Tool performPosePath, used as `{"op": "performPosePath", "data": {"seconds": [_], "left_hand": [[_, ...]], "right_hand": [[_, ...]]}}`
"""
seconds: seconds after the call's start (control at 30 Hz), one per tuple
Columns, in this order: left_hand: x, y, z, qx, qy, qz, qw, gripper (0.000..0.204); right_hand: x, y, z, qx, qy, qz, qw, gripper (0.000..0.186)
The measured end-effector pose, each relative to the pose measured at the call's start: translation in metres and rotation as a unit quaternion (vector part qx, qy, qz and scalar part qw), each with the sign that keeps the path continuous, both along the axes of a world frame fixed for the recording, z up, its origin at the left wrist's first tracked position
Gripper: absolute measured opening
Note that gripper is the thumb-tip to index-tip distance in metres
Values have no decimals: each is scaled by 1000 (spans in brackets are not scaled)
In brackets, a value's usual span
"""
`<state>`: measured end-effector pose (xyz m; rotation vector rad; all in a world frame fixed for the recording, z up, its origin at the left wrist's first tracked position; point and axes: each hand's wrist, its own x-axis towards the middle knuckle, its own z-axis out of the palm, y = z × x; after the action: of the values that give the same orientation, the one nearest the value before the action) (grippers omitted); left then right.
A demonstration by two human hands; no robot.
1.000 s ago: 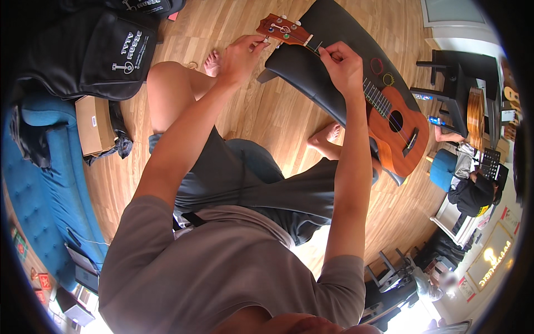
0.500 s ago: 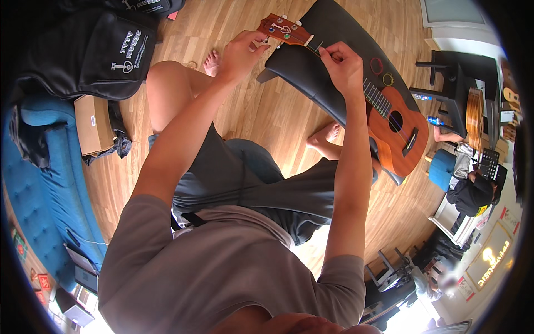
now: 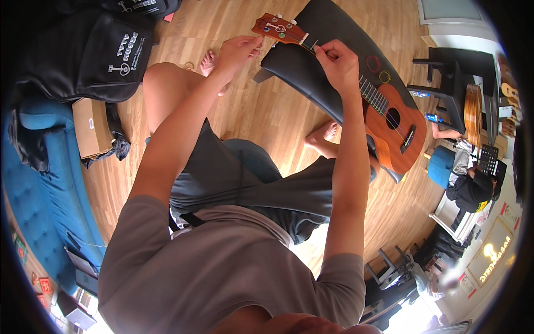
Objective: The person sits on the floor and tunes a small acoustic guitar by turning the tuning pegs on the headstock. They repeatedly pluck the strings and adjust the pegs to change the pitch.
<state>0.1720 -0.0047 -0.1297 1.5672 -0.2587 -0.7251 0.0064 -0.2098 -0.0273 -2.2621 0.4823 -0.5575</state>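
A brown wooden ukulele lies on a black padded bench, its headstock pointing to the far left. My left hand is at the headstock's near edge, thumb and finger pinched on a tuning peg, which the fingers mostly hide. Over the upper neck, just right of the nut, my right hand is closed in a pinch on a thin string. Other strings run down the fretboard to the dark bridge.
A red string coil and a yellow string coil lie on the bench beside the neck. Black bags, a cardboard box and a blue sofa stand at left. Another person sits at right near black furniture.
My left hand has shifted slightly and its fingers have turned in closer at the headstock's edge. The right hand keeps its pinch over the neck. The whole view has shifted slightly.
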Motion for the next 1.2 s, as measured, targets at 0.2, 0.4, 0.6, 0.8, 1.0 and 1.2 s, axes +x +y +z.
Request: {"op": "performPosePath", "data": {"seconds": [0.2,0.4,0.6,0.8,1.0,1.2], "left_hand": [[-14,0,9,72,-365,0,928,20],[-8,4,4,66,-452,-4,889,17],[-12,1,-2,58,-208,15,976,17],[2,0,-14,-106,222,22,969,33],[6,3,-16,-152,311,17,938,29],[15,1,-30,-217,404,-3,889,24]], "right_hand": [[-3,-1,1,-11,-1,4,1000,19],[-1,-3,-4,-18,-21,17,999,20],[-2,-3,-4,-15,-7,10,1000,19],[-2,-5,-6,-24,-20,10,999,19],[-2,-4,-5,-29,-38,22,999,21],[-1,-2,-2,-43,-14,11,999,19]]}}
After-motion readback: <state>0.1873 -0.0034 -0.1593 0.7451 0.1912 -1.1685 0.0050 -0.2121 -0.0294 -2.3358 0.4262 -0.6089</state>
